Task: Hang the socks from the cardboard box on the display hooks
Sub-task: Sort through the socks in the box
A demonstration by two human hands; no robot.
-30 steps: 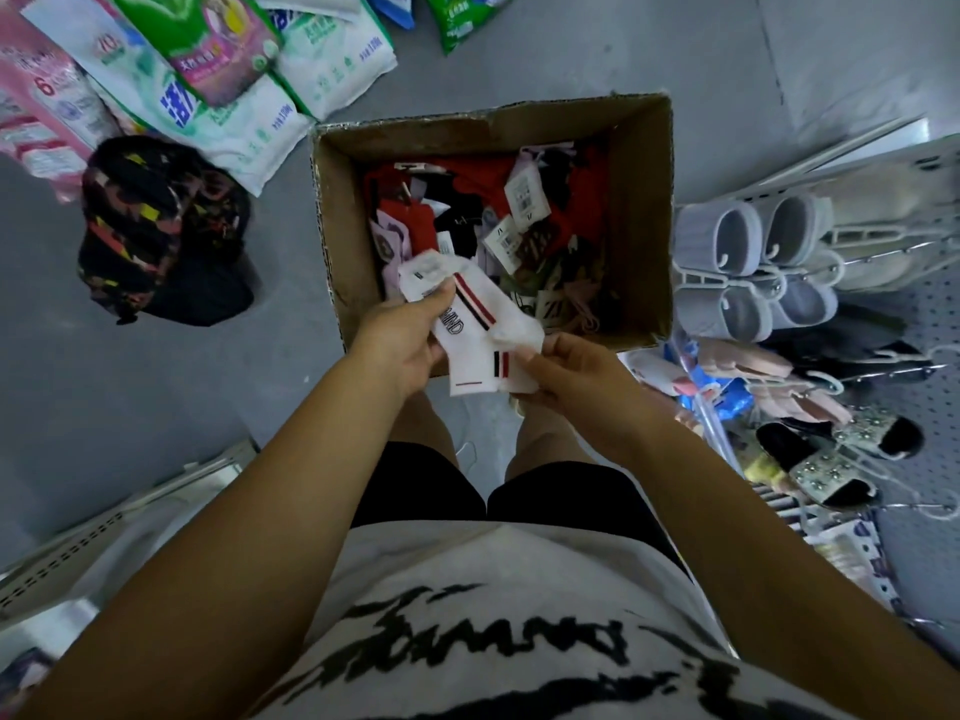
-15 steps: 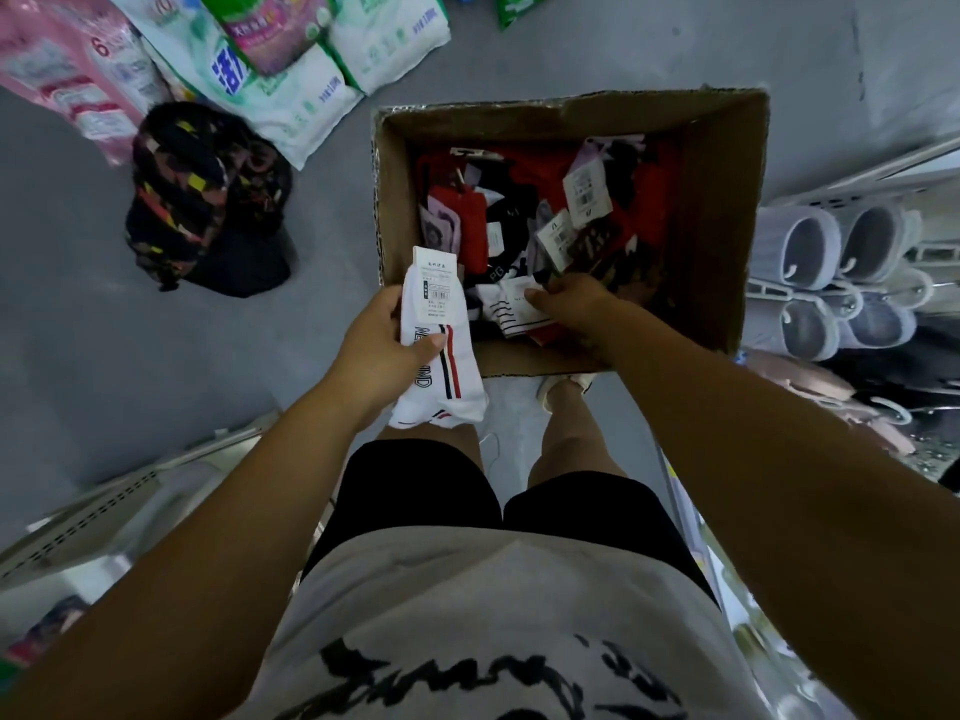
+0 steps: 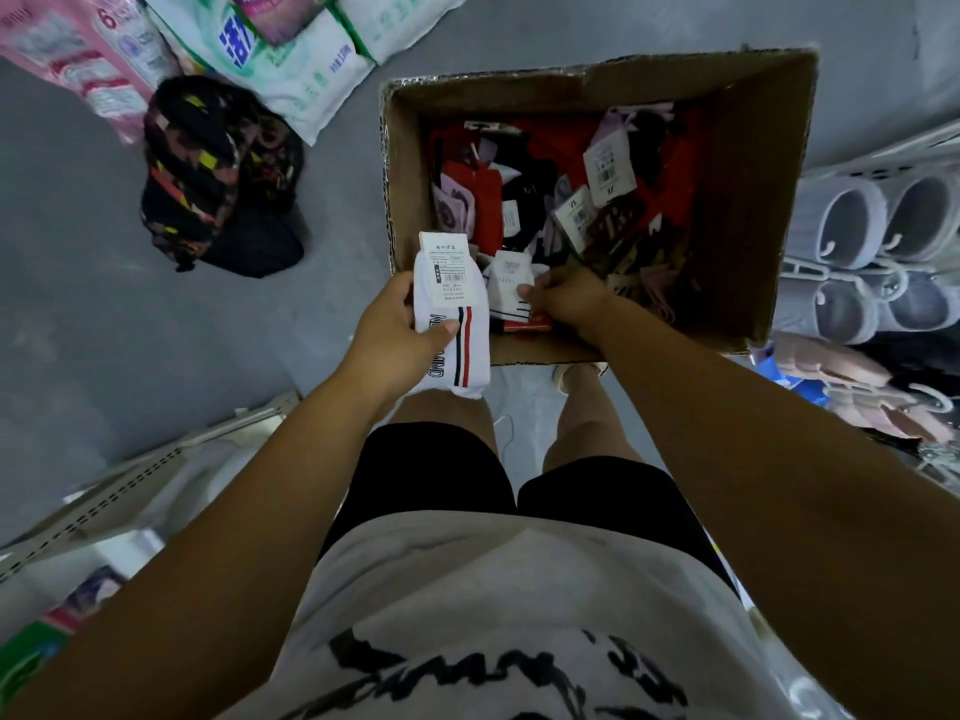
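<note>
Left hand (image 3: pixel 395 330) holds a white striped sock pair (image 3: pixel 453 324); right hand (image 3: pixel 566 298) pinches another pair (image 3: pixel 511 291) inside the cardboard box (image 3: pixel 743 210).

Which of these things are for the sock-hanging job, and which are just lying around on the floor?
For the job: the cardboard box, the loose socks inside it, the white striped socks gripped by the left hand, the second white pair pinched by the right hand.

Just lying about: the dark patterned bag, the plastic packs, the pale slippers on the right.
</note>
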